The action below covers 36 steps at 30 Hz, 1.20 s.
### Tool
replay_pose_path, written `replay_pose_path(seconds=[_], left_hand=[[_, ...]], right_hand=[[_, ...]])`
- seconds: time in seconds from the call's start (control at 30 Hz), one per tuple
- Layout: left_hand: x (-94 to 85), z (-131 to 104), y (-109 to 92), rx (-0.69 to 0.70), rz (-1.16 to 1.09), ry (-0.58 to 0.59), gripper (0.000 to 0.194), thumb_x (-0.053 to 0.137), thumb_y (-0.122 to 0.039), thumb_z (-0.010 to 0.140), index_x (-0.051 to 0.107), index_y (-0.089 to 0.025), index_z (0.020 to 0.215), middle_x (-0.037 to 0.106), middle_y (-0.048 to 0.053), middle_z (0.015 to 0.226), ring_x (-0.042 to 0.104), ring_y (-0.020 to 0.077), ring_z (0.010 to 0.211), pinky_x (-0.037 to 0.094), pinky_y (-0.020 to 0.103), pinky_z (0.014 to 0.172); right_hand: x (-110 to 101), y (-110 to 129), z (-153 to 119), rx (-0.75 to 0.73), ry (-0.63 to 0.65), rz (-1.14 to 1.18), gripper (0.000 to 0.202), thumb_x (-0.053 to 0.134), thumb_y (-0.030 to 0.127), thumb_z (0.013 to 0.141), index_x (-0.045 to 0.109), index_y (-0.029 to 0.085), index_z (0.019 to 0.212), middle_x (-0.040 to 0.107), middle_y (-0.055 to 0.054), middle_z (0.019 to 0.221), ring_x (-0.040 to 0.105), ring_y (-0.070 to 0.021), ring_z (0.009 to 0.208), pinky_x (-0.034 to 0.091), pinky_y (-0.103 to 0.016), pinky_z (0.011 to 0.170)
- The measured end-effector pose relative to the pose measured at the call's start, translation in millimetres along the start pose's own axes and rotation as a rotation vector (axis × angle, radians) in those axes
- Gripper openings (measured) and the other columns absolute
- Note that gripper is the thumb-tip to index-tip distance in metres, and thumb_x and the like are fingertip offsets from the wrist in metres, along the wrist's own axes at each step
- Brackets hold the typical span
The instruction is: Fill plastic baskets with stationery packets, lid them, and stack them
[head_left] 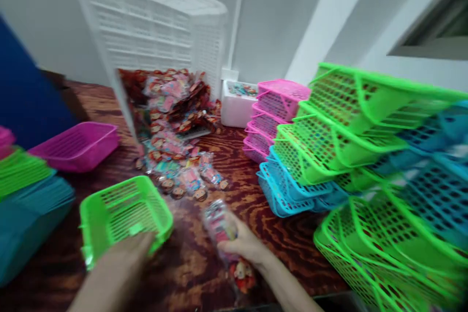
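A small green plastic basket point(89, 200) sits on the table in front of me, to the left. My left hand point(133, 251) is blurred by motion at its near rim. The fingers are partly hidden, so I cannot tell whether they grip anything. A pale green patch shows on the basket floor just beyond them. My right hand point(241, 241) is closed around a clear-wrapped packet point(243, 273) with a red-haired cartoon figure, just above the table. More such figure packets point(192, 180) lie loose beyond, spilling from a tipped white crate point(146, 22).
Stacked green baskets point(336, 146), blue baskets point(281, 195) and pink baskets point(266, 122) stand at right. A white foam box point(237, 107) of packets is at the back. A magenta basket point(84, 146) and nested teal baskets point(32, 224) are at left.
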<state>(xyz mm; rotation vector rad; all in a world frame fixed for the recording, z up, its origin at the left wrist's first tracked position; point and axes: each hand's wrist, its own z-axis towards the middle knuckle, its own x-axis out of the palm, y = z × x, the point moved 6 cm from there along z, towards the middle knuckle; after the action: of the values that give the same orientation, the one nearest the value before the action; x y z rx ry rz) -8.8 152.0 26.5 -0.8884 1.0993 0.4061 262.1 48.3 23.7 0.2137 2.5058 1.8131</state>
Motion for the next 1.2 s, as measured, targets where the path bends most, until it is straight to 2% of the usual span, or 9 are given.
replay_pose_path(seconds=[0.1, 0.17, 0.3, 0.47, 0.63, 0.83, 0.97, 1.1, 1.2], left_hand=[[-2.6, -17.8, -68.7, 0.081, -0.054, 0.08, 0.032, 0.054, -0.024, 0.087, 0.066, -0.028, 0.116, 0.075, 0.007, 0.105, 0.071, 0.0269, 0.091, 0.056, 0.037, 0.081], [-22.6, -15.2, -87.3, 0.102, -0.128, 0.025, 0.042, 0.06, -0.038, 0.091, 0.058, -0.028, 0.131, 0.072, 0.007, 0.114, 0.069, 0.0256, 0.1, 0.054, 0.036, 0.087], [-74.0, -9.3, -40.2, -0.188, -0.165, -0.458, 0.037, 0.056, -0.043, 0.094, 0.061, -0.023, 0.125, 0.064, 0.01, 0.127, 0.056, 0.0279, 0.122, 0.041, 0.044, 0.107], [-31.7, 3.8, 20.3, -0.395, -0.549, -0.485, 0.041, 0.053, -0.042, 0.09, 0.059, -0.021, 0.125, 0.063, 0.009, 0.129, 0.057, 0.0271, 0.123, 0.041, 0.045, 0.108], [7.8, 6.0, 15.6, -0.45, -0.669, -0.505, 0.042, 0.041, -0.035, 0.095, 0.054, -0.019, 0.132, 0.06, 0.009, 0.136, 0.055, 0.025, 0.127, 0.04, 0.044, 0.109], [12.0, -5.8, 7.1, -0.536, -0.722, -0.628, 0.041, 0.038, -0.029, 0.095, 0.053, -0.019, 0.132, 0.058, 0.01, 0.138, 0.052, 0.0245, 0.13, 0.037, 0.044, 0.112], [10.9, -7.1, 4.6, -0.545, -0.736, -0.657, 0.039, 0.04, -0.025, 0.092, 0.057, -0.02, 0.127, 0.063, 0.008, 0.13, 0.056, 0.0239, 0.123, 0.041, 0.042, 0.108], [10.2, -8.7, 3.5, -0.545, -0.72, -0.631, 0.041, 0.04, -0.02, 0.09, 0.055, -0.019, 0.128, 0.063, 0.008, 0.129, 0.056, 0.0241, 0.122, 0.041, 0.042, 0.107], [10.5, -10.2, 3.7, -0.548, -0.7, -0.613, 0.043, 0.04, -0.018, 0.088, 0.054, -0.019, 0.129, 0.062, 0.008, 0.129, 0.056, 0.0243, 0.122, 0.041, 0.042, 0.107]], right_hand=[[-17.9, 15.9, -6.7, -0.009, -0.082, 0.085, 0.069, 0.084, 0.036, 0.06, 0.06, 0.022, 0.122, 0.072, -0.002, 0.108, 0.068, -0.0225, 0.095, 0.052, -0.037, 0.09], [-27.8, 27.3, -4.8, -0.004, -0.105, 0.078, 0.071, 0.086, 0.04, 0.061, 0.059, 0.021, 0.124, 0.073, -0.005, 0.112, 0.069, -0.0255, 0.1, 0.052, -0.039, 0.091], [-29.1, 48.7, 1.5, 0.017, -0.11, 0.049, 0.067, 0.087, 0.044, 0.062, 0.062, 0.02, 0.12, 0.075, -0.008, 0.107, 0.071, -0.0276, 0.094, 0.055, -0.039, 0.085], [46.9, 73.8, 3.7, 0.068, 0.114, 0.172, 0.064, 0.084, 0.042, 0.065, 0.062, 0.021, 0.121, 0.075, -0.007, 0.104, 0.072, -0.0266, 0.093, 0.056, -0.04, 0.085], [120.9, 61.0, 39.1, 0.007, 0.249, -0.094, 0.064, 0.084, 0.028, 0.056, 0.063, 0.018, 0.116, 0.073, -0.005, 0.105, 0.068, -0.0241, 0.097, 0.051, -0.038, 0.093], [123.1, 5.3, 56.9, 0.356, 0.316, 0.03, 0.045, 0.082, 0.037, 0.058, 0.068, 0.016, 0.095, 0.073, -0.003, 0.081, 0.067, -0.0192, 0.072, 0.053, -0.034, 0.075], [119.7, 0.4, 56.0, 0.474, 0.36, 0.044, 0.042, 0.083, 0.037, 0.058, 0.07, 0.013, 0.09, 0.074, -0.005, 0.077, 0.067, -0.0175, 0.065, 0.055, -0.033, 0.073], [119.6, 11.3, 68.0, 0.234, 0.383, -0.243, 0.065, 0.085, 0.034, 0.058, 0.064, 0.013, 0.116, 0.074, -0.007, 0.1, 0.069, -0.0229, 0.088, 0.054, -0.039, 0.087], [115.7, 30.7, 66.1, -0.09, 0.228, -0.634, 0.093, 0.081, 0.028, 0.065, 0.038, 0.017, 0.146, 0.062, -0.011, 0.131, 0.059, -0.0288, 0.118, 0.046, -0.045, 0.102]])
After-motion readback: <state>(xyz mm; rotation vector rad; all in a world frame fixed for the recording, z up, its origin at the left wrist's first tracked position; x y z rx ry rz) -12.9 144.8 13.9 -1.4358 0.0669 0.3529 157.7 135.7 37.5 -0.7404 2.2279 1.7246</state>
